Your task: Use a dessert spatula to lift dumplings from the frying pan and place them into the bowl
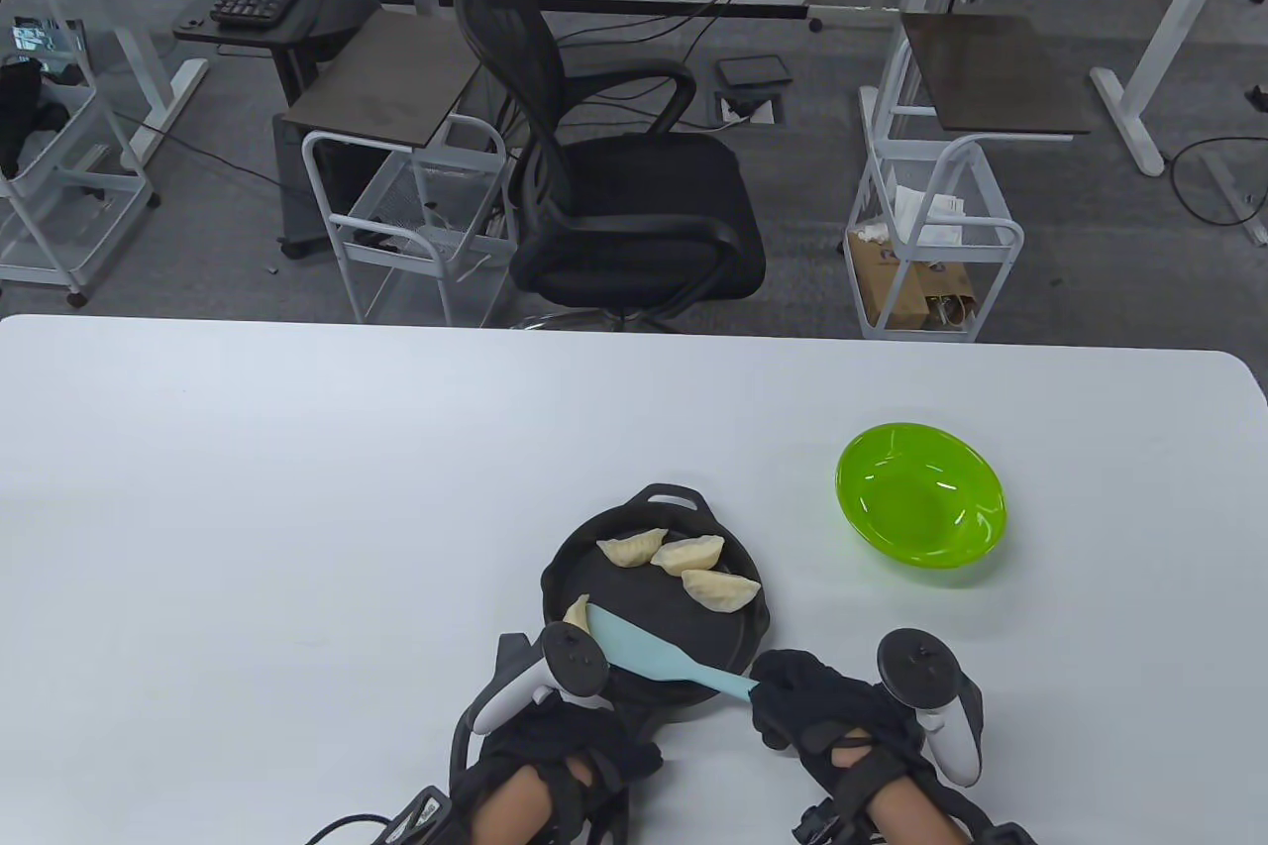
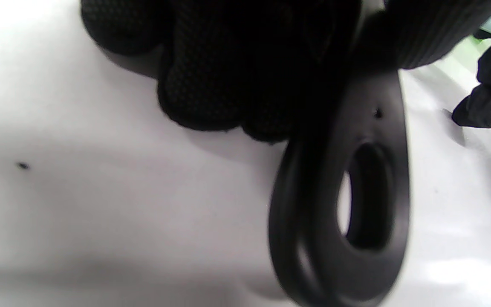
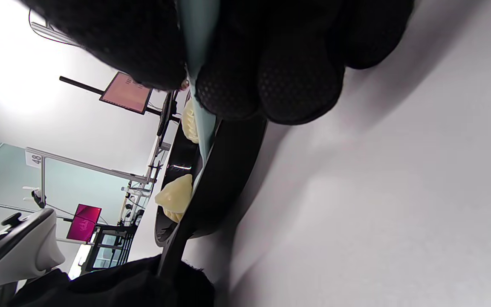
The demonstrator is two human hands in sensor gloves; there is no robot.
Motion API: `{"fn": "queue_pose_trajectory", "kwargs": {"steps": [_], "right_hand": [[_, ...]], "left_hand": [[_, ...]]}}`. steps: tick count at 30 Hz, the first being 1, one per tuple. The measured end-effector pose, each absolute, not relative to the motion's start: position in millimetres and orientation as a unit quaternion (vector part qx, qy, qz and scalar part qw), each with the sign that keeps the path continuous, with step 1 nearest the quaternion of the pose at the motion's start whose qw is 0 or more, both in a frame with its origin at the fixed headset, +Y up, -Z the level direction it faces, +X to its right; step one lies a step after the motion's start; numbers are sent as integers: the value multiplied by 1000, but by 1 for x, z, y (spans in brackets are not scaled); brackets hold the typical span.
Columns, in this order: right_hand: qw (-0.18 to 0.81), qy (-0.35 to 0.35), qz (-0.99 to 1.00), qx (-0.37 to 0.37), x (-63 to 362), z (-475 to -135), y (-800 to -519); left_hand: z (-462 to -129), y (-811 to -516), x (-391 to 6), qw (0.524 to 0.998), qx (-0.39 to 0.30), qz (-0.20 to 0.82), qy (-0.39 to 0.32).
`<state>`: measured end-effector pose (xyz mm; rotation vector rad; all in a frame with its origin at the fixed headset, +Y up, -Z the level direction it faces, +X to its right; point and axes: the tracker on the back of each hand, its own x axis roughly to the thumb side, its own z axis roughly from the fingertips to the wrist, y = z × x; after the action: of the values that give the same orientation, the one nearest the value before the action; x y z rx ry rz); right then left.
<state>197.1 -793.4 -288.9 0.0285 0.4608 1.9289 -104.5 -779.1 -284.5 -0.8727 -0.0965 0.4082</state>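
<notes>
My left hand (image 1: 555, 736) is clamped round the frying pan's handle (image 2: 348, 204) at the near edge; in the left wrist view my gloved fingers (image 2: 228, 76) curl over the black handle just above its hanging loop. The frying pan (image 1: 656, 617) sits flat on the white surface (image 1: 297, 508), close in front of me.

My right hand (image 1: 832, 716) grips the pale blue dessert spatula (image 1: 654, 657) by the end of its handle, fingers wrapped tight round it, as the right wrist view shows. The blade reaches across the near rim, low over the pan floor, and its tip is right up against the nearest dumpling (image 1: 578, 611) at the pan's left edge. I can't tell whether the blade is under it or only touching it.

Three more dumplings (image 1: 684, 563) lie in a loose row across the far half of the pan, each just beside the next.

The green bowl (image 1: 921, 508) sits off to the right and a little farther away, apart from the pan, nothing visible in it.
</notes>
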Motion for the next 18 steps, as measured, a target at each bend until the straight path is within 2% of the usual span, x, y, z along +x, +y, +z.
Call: {"fn": "queue_pose_trajectory", "kwargs": {"steps": [18], "right_hand": [[576,253,778,8,196,-290,-800]], "left_hand": [[-285,-779,-104,885,-420,196,-46]]}}
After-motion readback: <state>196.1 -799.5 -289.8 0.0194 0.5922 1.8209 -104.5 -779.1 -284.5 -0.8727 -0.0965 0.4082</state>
